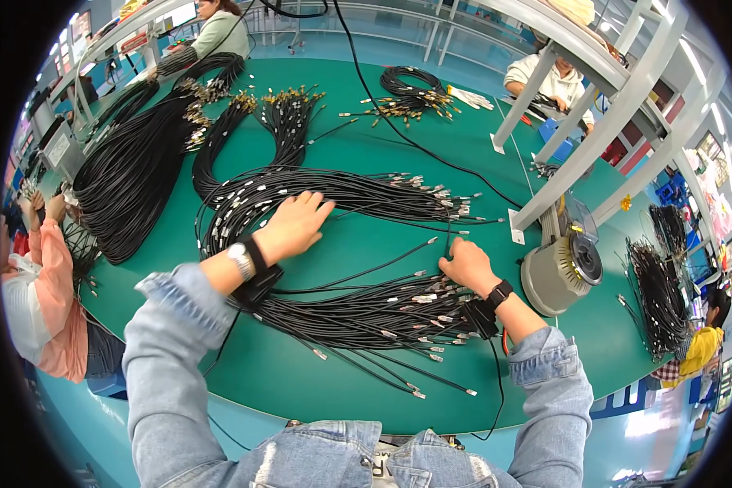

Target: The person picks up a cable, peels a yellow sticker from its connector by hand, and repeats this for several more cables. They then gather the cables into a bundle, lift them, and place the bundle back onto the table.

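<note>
A long bundle of black cables with small pale connectors and tags curves across the green table in front of me. My left hand lies over its near edge, palm down, fingers stretched out. Nearer to me, a second bundle of black cables fans out to the right, with metal ends and white tags. Above that fan's right end, my right hand is closed, thumb and fingers together at a thin black cable. Part of this cable is hidden by the fingers. Black straps with wires sit at both wrists.
A grey round machine stands by the white metal rack legs at right. More cable bundles lie at left; a coil and white gloves lie at the back. Other people sit around the table. A loose black cord crosses the table.
</note>
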The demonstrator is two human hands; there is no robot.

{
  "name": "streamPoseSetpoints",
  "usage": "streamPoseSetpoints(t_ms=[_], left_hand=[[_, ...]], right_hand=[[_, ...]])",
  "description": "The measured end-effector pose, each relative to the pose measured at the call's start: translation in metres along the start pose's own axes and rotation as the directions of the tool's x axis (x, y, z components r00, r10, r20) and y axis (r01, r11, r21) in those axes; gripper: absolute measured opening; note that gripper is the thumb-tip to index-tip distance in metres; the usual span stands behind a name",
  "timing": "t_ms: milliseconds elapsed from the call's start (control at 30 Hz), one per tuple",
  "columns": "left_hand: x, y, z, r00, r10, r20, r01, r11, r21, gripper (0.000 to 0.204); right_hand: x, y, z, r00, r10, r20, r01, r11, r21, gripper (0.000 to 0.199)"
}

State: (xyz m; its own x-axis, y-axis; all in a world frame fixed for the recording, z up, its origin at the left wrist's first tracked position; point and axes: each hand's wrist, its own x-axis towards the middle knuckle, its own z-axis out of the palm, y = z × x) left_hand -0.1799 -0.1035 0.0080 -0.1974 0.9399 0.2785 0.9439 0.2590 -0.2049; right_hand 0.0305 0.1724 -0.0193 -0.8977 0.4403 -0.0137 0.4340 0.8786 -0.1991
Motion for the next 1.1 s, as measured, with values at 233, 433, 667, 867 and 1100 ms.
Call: streamPoseSetpoints(t_ms=[233,433,667,867,1100], left_hand=[[0.017,-0.024,0.039,0.99,-0.114,0.084,0.108,0.991,0.074,0.021],[-0.024,-0.071,-0.023,0.941,-0.314,-0.127,0.318,0.948,0.008,0.014],[-0.065,-0.061,-0.066,0.835,-0.451,-0.315,0.348,0.877,-0.332,0.012],[-0.083,-0.073,-0.054,0.806,-0.55,-0.219,0.446,0.807,-0.386,0.011],[-0.079,-0.072,-0.046,0.791,-0.599,-0.125,0.512,0.759,-0.403,0.012]], right_hand=[[0.006,-0.01,-0.004,0.988,0.145,0.049,-0.145,0.989,-0.016,0.023],[-0.011,-0.008,-0.038,0.966,0.026,-0.259,0.038,0.971,0.237,0.016],[-0.058,-0.071,-0.13,0.811,-0.21,-0.546,0.415,0.865,0.284,0.014],[-0.063,-0.077,-0.133,0.755,-0.344,-0.558,0.534,0.817,0.218,0.015],[-0.066,-0.096,-0.162,0.575,-0.392,-0.718,0.584,0.811,0.025,0.012]])
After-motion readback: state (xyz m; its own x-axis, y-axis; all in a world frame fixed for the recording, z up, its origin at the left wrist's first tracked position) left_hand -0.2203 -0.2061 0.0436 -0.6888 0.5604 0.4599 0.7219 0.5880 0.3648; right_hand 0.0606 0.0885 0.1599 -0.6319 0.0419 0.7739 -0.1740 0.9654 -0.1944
